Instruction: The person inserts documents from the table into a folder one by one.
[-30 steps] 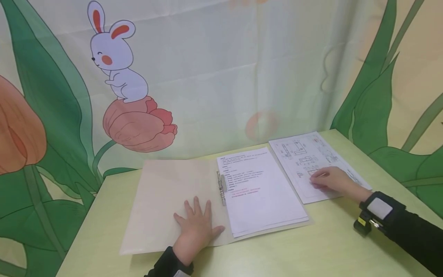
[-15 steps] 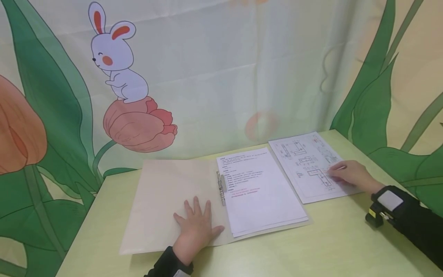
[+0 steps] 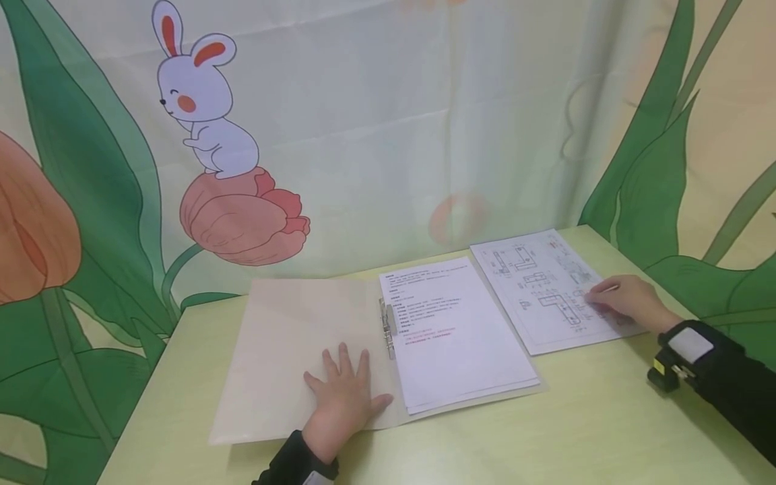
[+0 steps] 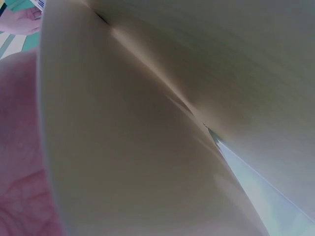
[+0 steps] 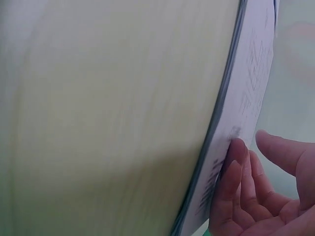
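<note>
My left hand (image 3: 342, 401) lies spread on the bare beige cover of an open folder (image 3: 285, 350), close to its front edge. In the left wrist view the palm (image 4: 22, 152) shows beside the folder's edge (image 4: 98, 123). A metal clip (image 3: 388, 327) runs down the folder's spine next to a stack of printed pages (image 3: 479, 364). My right hand (image 3: 630, 300) rests its fingertips on the right side of a separate stack of drawing sheets (image 3: 512, 296). In the right wrist view its thumb (image 5: 280, 150) stands apart from the lightly bent fingers (image 5: 229, 179), which meet the top sheet.
Both stacks lie side by side on a light yellow-green table (image 3: 485, 444). Behind the table's back edge hangs a cloth (image 3: 364, 135) printed with a rabbit, tulips and leaves. A dark wrist strap (image 3: 697, 347) with a small camera sits on the right arm.
My right hand has slid rightward over the drawing sheets, uncovering more of the lower drawing. The left hand, folder and both stacks have stayed in place.
</note>
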### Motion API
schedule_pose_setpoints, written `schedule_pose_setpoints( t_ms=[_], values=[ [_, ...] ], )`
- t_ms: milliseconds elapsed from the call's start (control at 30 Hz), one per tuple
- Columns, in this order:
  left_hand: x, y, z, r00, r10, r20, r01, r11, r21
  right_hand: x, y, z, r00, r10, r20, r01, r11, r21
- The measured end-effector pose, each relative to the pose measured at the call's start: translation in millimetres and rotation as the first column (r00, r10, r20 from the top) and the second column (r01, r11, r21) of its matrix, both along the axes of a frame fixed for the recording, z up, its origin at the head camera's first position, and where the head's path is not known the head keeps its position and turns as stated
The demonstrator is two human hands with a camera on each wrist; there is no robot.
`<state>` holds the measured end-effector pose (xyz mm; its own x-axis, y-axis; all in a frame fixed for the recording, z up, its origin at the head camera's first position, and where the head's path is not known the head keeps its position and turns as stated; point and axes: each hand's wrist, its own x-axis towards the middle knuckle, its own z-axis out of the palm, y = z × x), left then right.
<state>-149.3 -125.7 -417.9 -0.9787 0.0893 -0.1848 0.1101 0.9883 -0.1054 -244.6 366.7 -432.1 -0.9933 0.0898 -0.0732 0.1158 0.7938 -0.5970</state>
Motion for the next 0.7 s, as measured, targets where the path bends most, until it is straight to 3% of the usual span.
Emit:
schedule_pose_setpoints(
  t_ms=[700],
  values=[
    [-1.7, -0.7, -1.2, 1.000, 0.010, 0.012, -0.010, 1.000, 0.029, 5.6, 21.6, -5.2, 0.995, -0.081, -0.063, 0.086, 0.993, 0.083]
  ],
)
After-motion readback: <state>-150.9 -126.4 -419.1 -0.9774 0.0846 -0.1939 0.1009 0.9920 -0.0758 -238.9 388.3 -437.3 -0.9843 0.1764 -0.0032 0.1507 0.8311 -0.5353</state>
